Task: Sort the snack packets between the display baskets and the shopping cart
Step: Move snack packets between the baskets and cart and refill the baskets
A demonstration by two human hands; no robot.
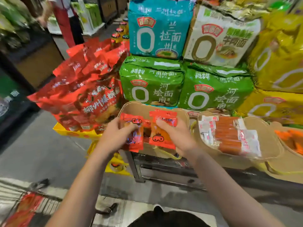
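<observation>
Left hand (114, 136) gripping one orange packet (133, 138), fingers (127, 128) curled round its top edge. Right hand (177, 136) clamped on a second packet (161, 128), thumb across its front. Both packets held just above the left cardboard basket (180, 115). Sausage packs (229, 136) lying in the next basket (255, 125). Cart (32, 208) at lower left, holding red packets.

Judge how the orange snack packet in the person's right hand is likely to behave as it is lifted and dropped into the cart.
The orange snack packet looks like thin glossy film, so it is probably floppy and a bit slippery. The right hand pinches it with the fingertips alone, which suggests it is light. Being flat, it should land without rolling.
</observation>
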